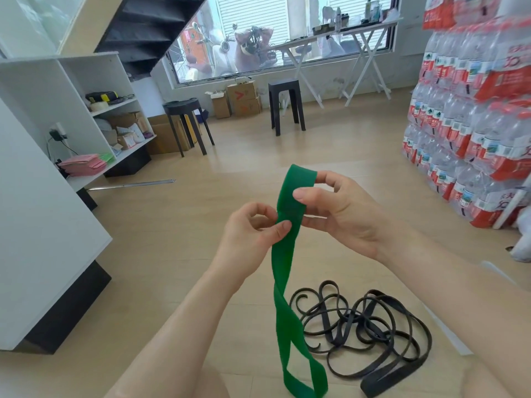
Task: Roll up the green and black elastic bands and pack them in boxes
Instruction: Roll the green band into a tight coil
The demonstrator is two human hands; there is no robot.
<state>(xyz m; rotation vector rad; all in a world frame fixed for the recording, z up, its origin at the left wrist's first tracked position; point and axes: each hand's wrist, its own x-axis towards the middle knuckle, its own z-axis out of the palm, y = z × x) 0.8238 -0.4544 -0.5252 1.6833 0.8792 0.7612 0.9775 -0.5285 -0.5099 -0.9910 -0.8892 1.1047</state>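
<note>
Left hand (pixel 253 234) and right hand (pixel 342 214) both pinched on green band (pixel 283 282).

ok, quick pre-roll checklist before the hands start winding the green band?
1. Left hand pinching green band: ok.
2. Right hand holding the band's top fold: ok.
3. Band flat for rolling: not ok, the hanging part is twisted.
4. Lower loop free of the black bands on the floor: cannot tell, they lie close together.
5. Roll started: not ok, only a fold at the top.
6. Packing box within reach: cannot tell, only cardboard boxes far off by the window.
</note>
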